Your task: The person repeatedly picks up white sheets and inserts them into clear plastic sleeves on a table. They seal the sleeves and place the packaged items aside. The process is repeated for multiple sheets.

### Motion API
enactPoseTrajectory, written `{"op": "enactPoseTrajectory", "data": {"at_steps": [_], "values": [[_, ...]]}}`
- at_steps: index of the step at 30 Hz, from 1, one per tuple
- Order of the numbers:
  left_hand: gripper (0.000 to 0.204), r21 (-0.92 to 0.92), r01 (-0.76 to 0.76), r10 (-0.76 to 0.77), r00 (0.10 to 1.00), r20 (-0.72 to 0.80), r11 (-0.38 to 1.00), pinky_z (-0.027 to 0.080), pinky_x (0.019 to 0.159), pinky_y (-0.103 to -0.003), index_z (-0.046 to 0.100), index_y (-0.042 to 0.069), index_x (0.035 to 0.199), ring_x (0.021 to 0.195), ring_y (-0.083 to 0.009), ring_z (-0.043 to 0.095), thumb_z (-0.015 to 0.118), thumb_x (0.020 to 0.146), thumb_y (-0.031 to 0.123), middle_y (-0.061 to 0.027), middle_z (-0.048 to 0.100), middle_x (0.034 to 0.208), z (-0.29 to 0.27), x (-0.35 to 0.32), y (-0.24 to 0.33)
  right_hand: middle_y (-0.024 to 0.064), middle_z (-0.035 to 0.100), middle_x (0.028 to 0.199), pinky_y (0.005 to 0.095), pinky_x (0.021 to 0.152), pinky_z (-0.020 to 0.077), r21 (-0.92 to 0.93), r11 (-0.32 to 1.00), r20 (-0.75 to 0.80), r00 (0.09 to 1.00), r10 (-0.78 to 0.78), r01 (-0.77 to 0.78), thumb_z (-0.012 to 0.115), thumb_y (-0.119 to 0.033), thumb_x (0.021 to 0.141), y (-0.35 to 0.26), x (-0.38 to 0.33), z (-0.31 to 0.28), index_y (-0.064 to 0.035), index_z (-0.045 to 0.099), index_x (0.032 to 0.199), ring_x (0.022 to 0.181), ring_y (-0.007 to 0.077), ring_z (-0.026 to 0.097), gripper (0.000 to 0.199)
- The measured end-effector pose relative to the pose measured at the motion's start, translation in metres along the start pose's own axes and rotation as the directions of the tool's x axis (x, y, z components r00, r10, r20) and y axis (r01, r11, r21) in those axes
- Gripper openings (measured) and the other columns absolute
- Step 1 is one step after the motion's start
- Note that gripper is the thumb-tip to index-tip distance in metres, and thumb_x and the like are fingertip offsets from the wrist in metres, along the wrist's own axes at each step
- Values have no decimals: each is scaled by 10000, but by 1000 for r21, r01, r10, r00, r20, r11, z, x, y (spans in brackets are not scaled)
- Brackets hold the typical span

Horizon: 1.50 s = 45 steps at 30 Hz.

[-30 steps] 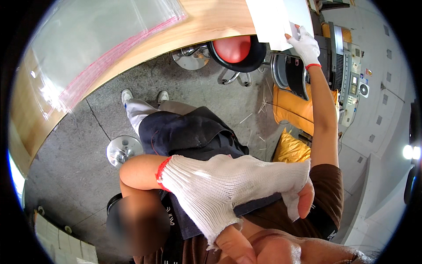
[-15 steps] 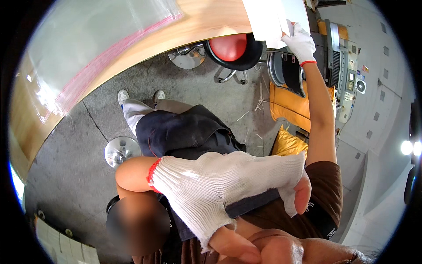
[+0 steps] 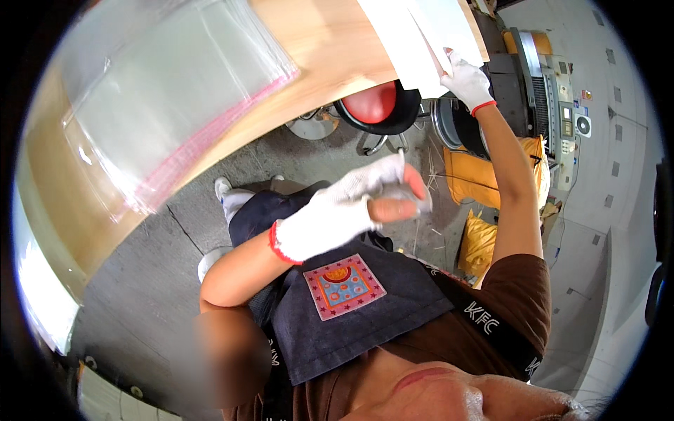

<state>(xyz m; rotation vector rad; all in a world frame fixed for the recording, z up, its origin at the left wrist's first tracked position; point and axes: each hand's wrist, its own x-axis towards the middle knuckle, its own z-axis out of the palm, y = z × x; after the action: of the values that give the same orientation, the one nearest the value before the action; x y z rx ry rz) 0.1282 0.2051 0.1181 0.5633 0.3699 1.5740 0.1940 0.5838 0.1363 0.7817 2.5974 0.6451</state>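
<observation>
touching edge of white sheets (image 3: 421, 35) just beyond right hand (image 3: 468, 81), cannot tell if pinching; holding left hand (image 3: 351, 203) half-curled over dark apron (image 3: 411, 309), cannot tell if pinching; beyond and leftward of left hand, clear plastic bags (image 3: 175, 91)

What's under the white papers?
The wooden table shows on both sides of the white papers, so they seem to rest on it. The right hand covers part of their edge. Anything directly beneath them is hidden.
</observation>
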Motion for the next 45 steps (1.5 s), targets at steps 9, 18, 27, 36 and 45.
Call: {"op": "enactPoseTrajectory", "data": {"at_steps": [9,18,27,36,45], "values": [[332,-142,106,-120,988,-94,984,449,859,-302,479,21,1145,950,-152,552,548,899,233,-92,569,1091,-63,88,-26,148,595,1091,413,774,490,41,996,-52,996,-76,78,541,-249,763,11,-1,0,-152,339,1337,943,310,604,616],[327,-463,-198,-12,911,-411,864,470,869,-445,412,54,1228,1008,-301,533,437,906,100,-124,504,1141,-88,267,-64,99,378,1368,363,970,413,13,971,-133,963,-235,238,621,-231,757,13,-3,-15,-175,322,1368,1200,273,455,684],[393,-541,-260,-65,858,-509,800,402,976,-502,419,20,1183,1142,-392,459,428,798,98,-199,434,1256,-87,303,-58,148,469,1274,420,993,377,346,866,-402,891,-212,362,711,-204,651,37,-16,0,-58,375,1316,1173,322,464,759],[264,-458,-327,142,909,-392,827,421,967,-481,458,17,1045,1198,-351,442,387,795,61,-219,419,1284,-93,301,-58,124,542,1195,348,831,492,129,917,-496,825,-270,377,616,-113,706,56,-3,27,-37,478,1223,1074,279,557,541],[639,-630,-289,76,936,-342,720,430,970,-431,373,19,1291,1158,-286,487,435,903,523,-155,489,1260,-138,265,-70,102,476,1243,372,869,471,195,874,-432,839,-331,445,671,-178,677,-27,-29,10,-41,486,1164,1096,266,519,538]]}}
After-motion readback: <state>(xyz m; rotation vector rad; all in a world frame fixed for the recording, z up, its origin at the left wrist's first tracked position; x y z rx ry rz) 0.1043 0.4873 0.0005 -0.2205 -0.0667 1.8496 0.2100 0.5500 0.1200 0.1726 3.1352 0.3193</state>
